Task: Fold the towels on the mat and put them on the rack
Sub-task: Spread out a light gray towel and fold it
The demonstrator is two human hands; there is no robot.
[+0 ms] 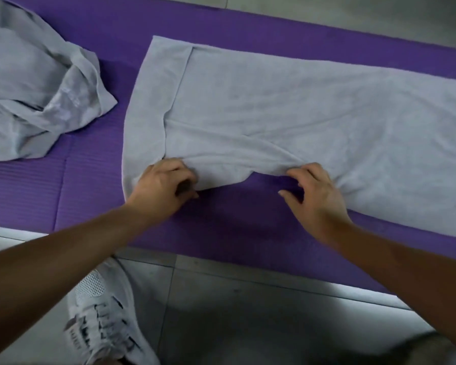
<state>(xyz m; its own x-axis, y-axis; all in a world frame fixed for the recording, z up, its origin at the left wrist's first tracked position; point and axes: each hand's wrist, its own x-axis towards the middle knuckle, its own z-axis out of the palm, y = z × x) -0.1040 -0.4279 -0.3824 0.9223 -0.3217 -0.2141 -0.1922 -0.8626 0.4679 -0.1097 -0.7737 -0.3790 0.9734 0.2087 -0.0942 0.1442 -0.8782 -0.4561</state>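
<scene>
- The towel lies spread on the mat, with its left end folded over.
- The left hand grips the towel's near edge, fingers curled tight on the cloth.
- The right hand hooks curled fingers on the same edge, thumb apart below.
- A crumpled towel lies at the mat's left.
- A shoe stands on the floor.

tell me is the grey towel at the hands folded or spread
Folded at least once: the large light grey towel on the purple mat shows a top layer stopping short of its left end.
</scene>
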